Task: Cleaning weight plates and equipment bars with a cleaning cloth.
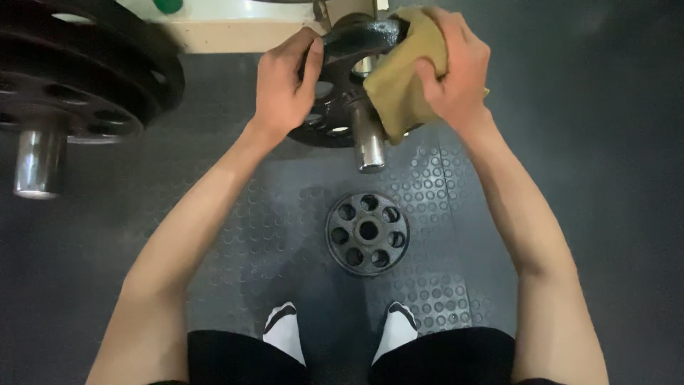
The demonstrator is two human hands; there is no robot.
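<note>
Fingers of left hand [285,85] curled on weight plate [349,43] rim, right hand [449,68] fingers clenched around tan cloth [399,85].

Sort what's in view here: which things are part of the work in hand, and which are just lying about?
In hand:
- left hand gripping the black weight plate on its chrome peg
- right hand pressing a tan cloth on that plate

Lying about:
- small weight plate flat on the floor mat
- stacked plates at left

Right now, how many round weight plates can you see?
At least 3: one on the floor between the feet, one on the middle metal peg held by the left hand and wiped with a cloth, and a big stack at far left, which may hide more.
</note>
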